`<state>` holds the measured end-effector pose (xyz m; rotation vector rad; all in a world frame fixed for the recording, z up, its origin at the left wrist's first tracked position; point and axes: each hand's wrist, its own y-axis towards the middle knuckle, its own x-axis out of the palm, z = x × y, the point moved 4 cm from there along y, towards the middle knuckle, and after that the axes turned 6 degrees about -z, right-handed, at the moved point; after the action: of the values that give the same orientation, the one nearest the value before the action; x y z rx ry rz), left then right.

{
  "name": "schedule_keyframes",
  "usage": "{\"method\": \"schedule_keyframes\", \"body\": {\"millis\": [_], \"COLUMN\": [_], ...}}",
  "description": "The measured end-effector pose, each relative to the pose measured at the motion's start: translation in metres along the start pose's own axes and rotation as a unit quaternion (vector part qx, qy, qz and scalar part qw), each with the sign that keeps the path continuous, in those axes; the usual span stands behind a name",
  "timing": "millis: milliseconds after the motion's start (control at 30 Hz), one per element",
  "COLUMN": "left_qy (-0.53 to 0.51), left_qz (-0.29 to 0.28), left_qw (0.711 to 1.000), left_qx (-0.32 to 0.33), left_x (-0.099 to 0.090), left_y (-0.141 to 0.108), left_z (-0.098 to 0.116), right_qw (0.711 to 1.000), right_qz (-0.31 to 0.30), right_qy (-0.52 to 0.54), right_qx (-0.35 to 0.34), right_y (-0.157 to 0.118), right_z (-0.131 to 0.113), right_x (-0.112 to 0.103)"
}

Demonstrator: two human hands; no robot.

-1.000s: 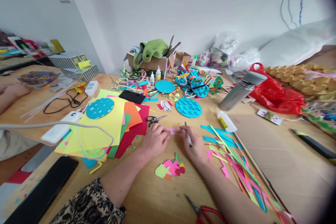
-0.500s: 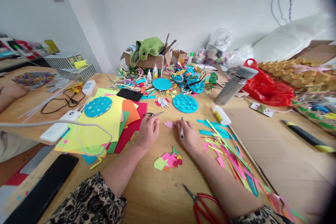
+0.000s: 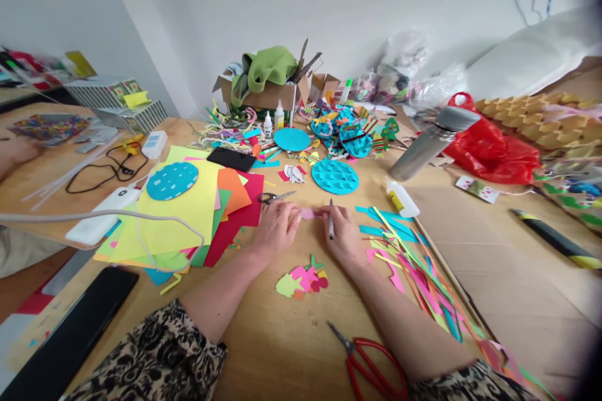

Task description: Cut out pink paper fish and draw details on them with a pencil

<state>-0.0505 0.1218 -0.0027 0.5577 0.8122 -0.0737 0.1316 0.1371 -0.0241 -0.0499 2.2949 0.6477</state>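
Note:
A small pink paper cutout (image 3: 308, 213) lies between my hands, its left end under the fingers of my left hand (image 3: 277, 229). My right hand (image 3: 345, 235) grips a grey pen (image 3: 331, 220), and its fingertips touch the cutout's right end. Just beyond my left hand lies a pair of small scissors (image 3: 277, 197). Between my forearms is a cluster of cut paper shapes (image 3: 303, 279) in pink, yellow-green, red and orange. Red-handled scissors (image 3: 364, 360) rest open beside my right forearm.
Coloured paper sheets (image 3: 181, 225) are stacked at left, near a black phone (image 3: 70, 332). Paper strips (image 3: 414, 263), a glue bottle (image 3: 402, 199) and a steel flask (image 3: 433, 144) stand or lie at right. Blue discs (image 3: 335, 177) lie ahead. Another person's hand (image 3: 21, 153) is at far left.
My left hand has moved right, from beside the small scissors onto the pink cutout's left end. The right hand still holds the pen. The view has shifted slightly.

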Motion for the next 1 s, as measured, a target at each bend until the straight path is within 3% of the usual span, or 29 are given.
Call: {"method": "schedule_keyframes", "body": {"millis": [133,267,333,433,533,667,1000], "left_qy": [-0.037,-0.096,-0.136,-0.19,-0.209,-0.192,-0.135], "left_qz": [-0.059,-0.138,-0.21,-0.343,-0.412,-0.44,-0.447], "left_qw": [0.998,0.985,0.968,0.919,0.884,0.874,0.884], "left_qx": [-0.008,-0.026,-0.039,-0.047,-0.063,-0.073,-0.038], "left_x": [0.005,0.006,0.007,0.01,0.01,0.01,0.009], "left_y": [0.001,0.001,-0.001,-0.007,-0.011,-0.011,-0.011], "left_z": [0.004,0.011,0.016,0.019,0.015,0.012,0.02], "right_qw": [1.0,0.999,0.998,0.997,0.997,0.997,0.995], "right_qz": [-0.003,0.04,0.054,0.062,0.063,0.066,0.077], "right_qy": [0.005,0.032,0.037,0.04,0.039,0.044,0.06], "right_qx": [-0.001,-0.011,-0.005,0.007,0.018,0.015,0.022], "right_y": [0.001,0.0,-0.001,-0.001,-0.001,0.0,0.001], "right_z": [-0.002,-0.003,-0.002,0.0,0.0,-0.003,-0.003], "right_x": [0.0,-0.006,-0.007,-0.007,-0.006,-0.007,-0.009]}}
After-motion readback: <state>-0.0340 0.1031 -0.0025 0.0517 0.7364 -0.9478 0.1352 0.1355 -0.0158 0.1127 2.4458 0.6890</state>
